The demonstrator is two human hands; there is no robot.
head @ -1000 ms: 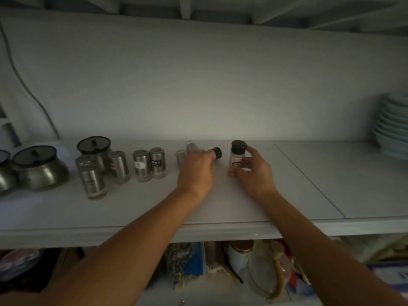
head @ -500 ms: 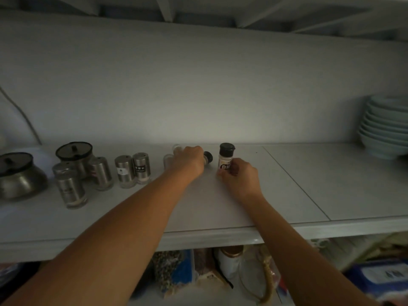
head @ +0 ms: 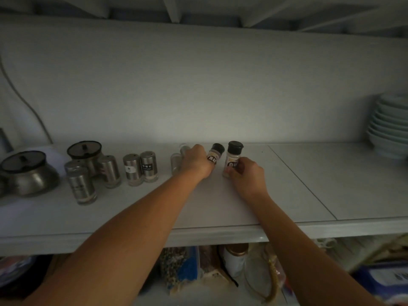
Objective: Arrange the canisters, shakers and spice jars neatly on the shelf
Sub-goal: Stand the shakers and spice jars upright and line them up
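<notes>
On the white shelf (head: 220, 204), my left hand (head: 196, 161) grips a black-capped spice jar (head: 215, 153) that leans to the right. My right hand (head: 248, 173) holds a second black-capped spice jar (head: 233, 156), standing upright just to its right. Two clear shakers (head: 176, 161) stand partly hidden behind my left hand. Further left stand a pair of steel shakers (head: 141, 167), then a cluster of three more steel shakers (head: 81, 186). Two round steel canisters with dark lids (head: 85, 152) (head: 28, 171) sit at the far left.
A stack of pale bowls (head: 388, 127) sits at the shelf's right end. A seam (head: 302, 184) crosses the shelf to the right of my hands. A cable (head: 24, 102) hangs down the back wall at left. Bags and containers (head: 220, 268) fill the lower shelf.
The left-hand jar has risen from lying nearly flat to a tilted, near-upright pose. My right hand stays on the upright jar. The camera has shifted slightly.
</notes>
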